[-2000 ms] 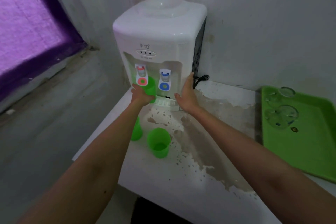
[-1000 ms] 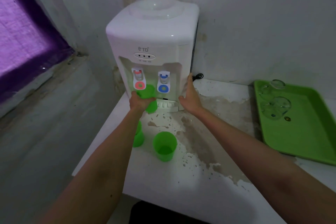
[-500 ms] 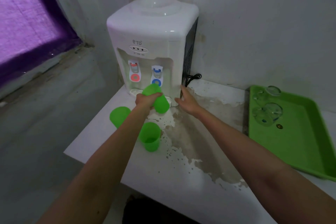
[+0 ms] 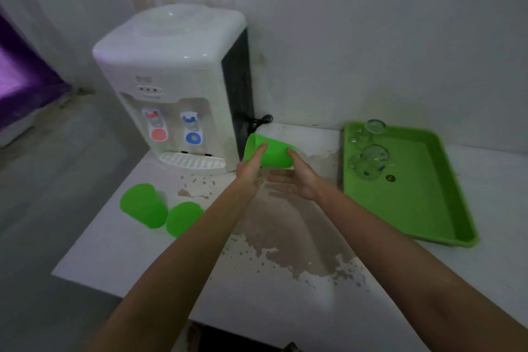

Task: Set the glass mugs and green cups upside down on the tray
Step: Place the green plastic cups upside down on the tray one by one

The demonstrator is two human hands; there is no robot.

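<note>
Green cup (image 4: 270, 153) held sideways in the air just right of the water dispenser (image 4: 177, 88), mouth turned toward it. Left hand (image 4: 251, 170) fingers wrapped at the rim end; right hand (image 4: 300, 180) fingers half open, tips touching the base end. Probably light, thin plastic, stiff enough but smooth: best gripped around the wall, no squeeze needed. Two more green cups (image 4: 160, 213) below-left of the dispenser on the tabletop (image 4: 271, 266). Glass mugs (image 4: 370, 156), fragile and heavier, already on the tray (image 4: 414, 208), far right of the dispenser.
</note>
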